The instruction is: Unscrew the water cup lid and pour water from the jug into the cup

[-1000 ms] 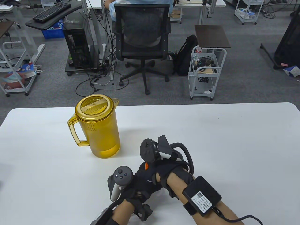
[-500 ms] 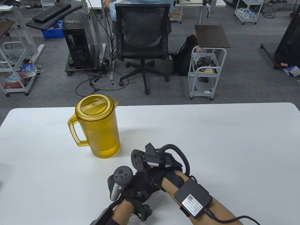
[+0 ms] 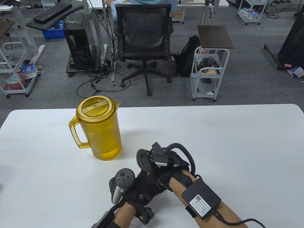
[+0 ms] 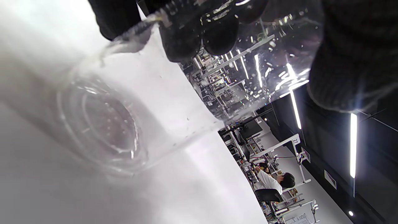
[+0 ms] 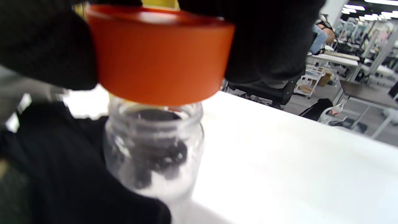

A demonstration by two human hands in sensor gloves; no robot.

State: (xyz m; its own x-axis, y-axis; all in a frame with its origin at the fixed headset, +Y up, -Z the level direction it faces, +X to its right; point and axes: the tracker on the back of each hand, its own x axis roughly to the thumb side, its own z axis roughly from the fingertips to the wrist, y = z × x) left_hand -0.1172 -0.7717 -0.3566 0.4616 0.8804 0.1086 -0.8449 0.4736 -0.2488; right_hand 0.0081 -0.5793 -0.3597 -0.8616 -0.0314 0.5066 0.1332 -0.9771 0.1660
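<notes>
Table view: one yellow jug (image 3: 99, 128), lid on, stands on the white bench (image 3: 237, 142); two gloved hands meet close together near its front edge, well right of the jug.
Left wrist view: left hand (image 4: 192, 34) fingers curl round one clear cup (image 4: 130, 102), a clenched grip.
Right wrist view: right hand (image 5: 264, 40) pinches one orange lid (image 5: 158, 56) just above the cup's threaded mouth.

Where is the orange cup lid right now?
In the right wrist view, the orange lid sits at top centre, pinched by the right hand just above the clear cup, which the left hand grips.
</notes>
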